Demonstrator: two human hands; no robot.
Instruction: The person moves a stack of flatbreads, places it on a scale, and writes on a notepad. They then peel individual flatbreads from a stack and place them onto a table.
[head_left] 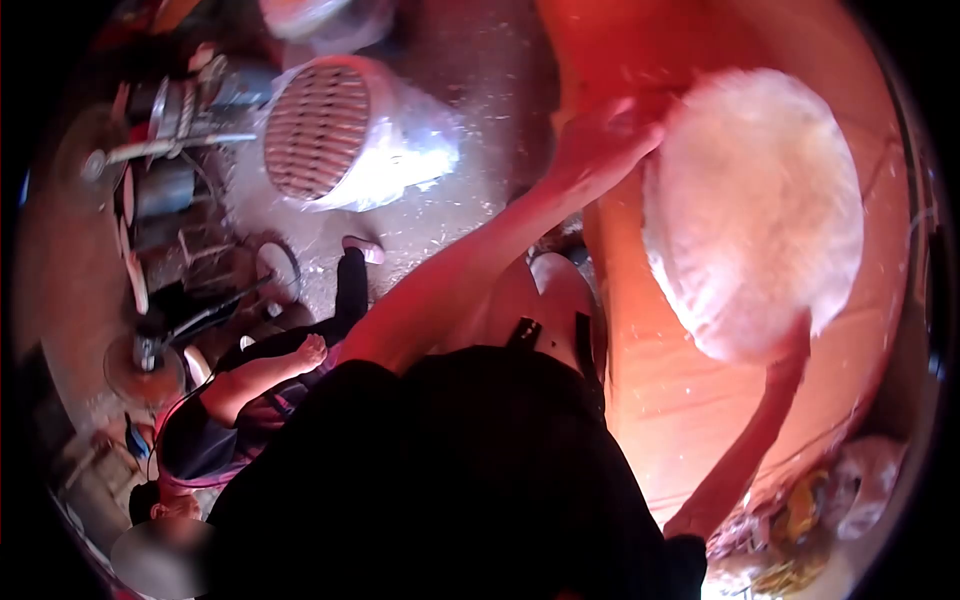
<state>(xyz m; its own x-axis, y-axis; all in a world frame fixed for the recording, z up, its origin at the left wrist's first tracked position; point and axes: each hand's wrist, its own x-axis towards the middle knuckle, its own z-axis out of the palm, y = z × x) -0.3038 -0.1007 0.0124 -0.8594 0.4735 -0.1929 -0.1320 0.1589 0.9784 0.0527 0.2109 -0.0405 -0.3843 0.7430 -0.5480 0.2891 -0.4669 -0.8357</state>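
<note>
The left hand is placed at the upper left edge of a round, fluffy whitish pad, and the right hand at its lower edge; whether the fingers are spread or pinched cannot be told. The pad is held over the orange-covered desk, right of centre. A plastic-wrapped bundle is seen upper left, a seated co-worker lower left.

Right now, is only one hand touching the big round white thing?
No, the left hand meets the edge of the round white thing at upper left, and the right hand meets it at the bottom.
</note>
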